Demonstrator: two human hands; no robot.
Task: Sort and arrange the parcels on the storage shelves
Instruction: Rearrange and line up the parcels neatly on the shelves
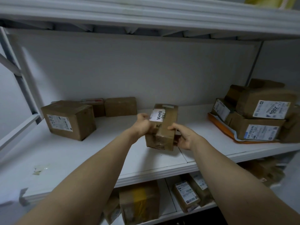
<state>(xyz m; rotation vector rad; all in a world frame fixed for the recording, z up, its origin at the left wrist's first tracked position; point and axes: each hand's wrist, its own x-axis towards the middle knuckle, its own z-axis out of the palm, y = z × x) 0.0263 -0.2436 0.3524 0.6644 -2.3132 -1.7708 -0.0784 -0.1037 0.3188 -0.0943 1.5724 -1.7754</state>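
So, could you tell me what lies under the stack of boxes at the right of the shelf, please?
A flat orange mailer lies under the stacked cardboard boxes, only its front edge showing; the rest is covered, as is the shelf beneath.

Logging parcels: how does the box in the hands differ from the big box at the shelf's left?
The held box is gripped by the left hand and right hand; the left box sits untouched on the shelf. The held box looks narrower, the left box bulkier. The held box's label faces up; the left box's, front. Both are brown cardboard.
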